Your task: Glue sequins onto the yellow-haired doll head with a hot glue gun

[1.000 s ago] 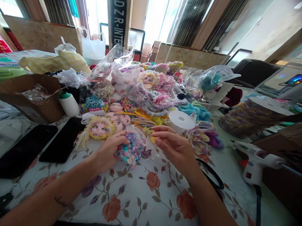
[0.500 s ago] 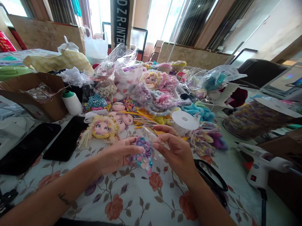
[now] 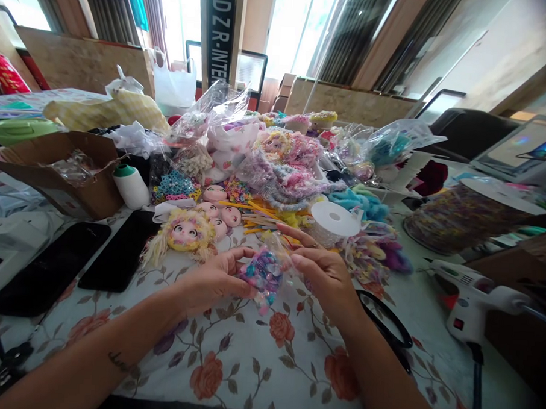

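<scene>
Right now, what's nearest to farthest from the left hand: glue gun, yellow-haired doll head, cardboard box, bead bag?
1. Bead bag: in left hand.
2. Yellow-haired doll head: beyond, left.
3. Cardboard box: farther left.
4. Glue gun: far right.

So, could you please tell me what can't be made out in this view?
All in the head view:
- Small pieces in the clear bag: too small and blurred to tell apart.
- Some fingertips of the left hand: hidden behind that bag.
- What the black loop joins: hidden by the right forearm.
- Rest of the sign's lettering: hidden behind clear plastic.
- End of the black cord: cut off by the bottom edge.
</scene>
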`<state>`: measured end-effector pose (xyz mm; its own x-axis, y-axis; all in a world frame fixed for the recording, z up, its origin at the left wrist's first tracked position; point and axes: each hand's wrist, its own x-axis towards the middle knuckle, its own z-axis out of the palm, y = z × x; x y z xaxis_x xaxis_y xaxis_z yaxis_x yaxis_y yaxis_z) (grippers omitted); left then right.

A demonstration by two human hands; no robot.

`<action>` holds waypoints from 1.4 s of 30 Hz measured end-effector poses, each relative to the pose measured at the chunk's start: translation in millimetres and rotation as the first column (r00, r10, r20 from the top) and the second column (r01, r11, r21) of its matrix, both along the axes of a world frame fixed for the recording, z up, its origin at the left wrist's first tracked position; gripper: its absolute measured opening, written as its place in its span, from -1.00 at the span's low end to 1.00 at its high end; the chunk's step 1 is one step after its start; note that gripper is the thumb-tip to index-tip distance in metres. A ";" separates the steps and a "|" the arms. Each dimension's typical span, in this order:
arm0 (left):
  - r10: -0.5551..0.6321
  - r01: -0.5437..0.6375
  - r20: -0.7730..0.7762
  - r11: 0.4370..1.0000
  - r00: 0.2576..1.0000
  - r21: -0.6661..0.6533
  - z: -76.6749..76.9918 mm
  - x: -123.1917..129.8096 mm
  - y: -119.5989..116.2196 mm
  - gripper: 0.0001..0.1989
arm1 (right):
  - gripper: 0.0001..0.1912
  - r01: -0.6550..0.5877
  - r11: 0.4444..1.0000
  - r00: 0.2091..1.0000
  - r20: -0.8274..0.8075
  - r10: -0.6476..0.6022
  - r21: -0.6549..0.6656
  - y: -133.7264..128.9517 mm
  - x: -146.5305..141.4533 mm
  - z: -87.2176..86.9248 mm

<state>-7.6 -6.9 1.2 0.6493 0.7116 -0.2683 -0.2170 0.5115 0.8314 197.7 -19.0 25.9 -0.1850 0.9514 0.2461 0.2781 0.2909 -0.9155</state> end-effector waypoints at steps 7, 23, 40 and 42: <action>-0.003 0.003 0.010 1.000 1.000 -0.007 0.2 0.1 -0.7 -0.69 | -0.82 -0.137 0.985 0.986 0.079 0.145 -0.103 0.0 0.5 1.3; 0.059 -0.056 -0.085 0.998 0.995 0.039 -4.5 1.6 -0.2 -0.84 | -0.80 -0.225 0.966 0.963 0.122 0.240 -0.125 1.2 -1.8 -2.3; 0.139 -0.138 -0.075 0.990 0.987 0.017 -14.7 4.0 3.1 -0.70 | -0.86 -0.093 0.994 0.979 0.187 0.079 0.065 2.9 -9.4 -15.8; 0.154 -0.153 -0.076 0.988 0.985 0.015 -14.8 4.1 3.4 -0.68 | -0.84 -0.106 0.993 0.980 0.176 0.095 0.055 3.1 -10.0 -16.3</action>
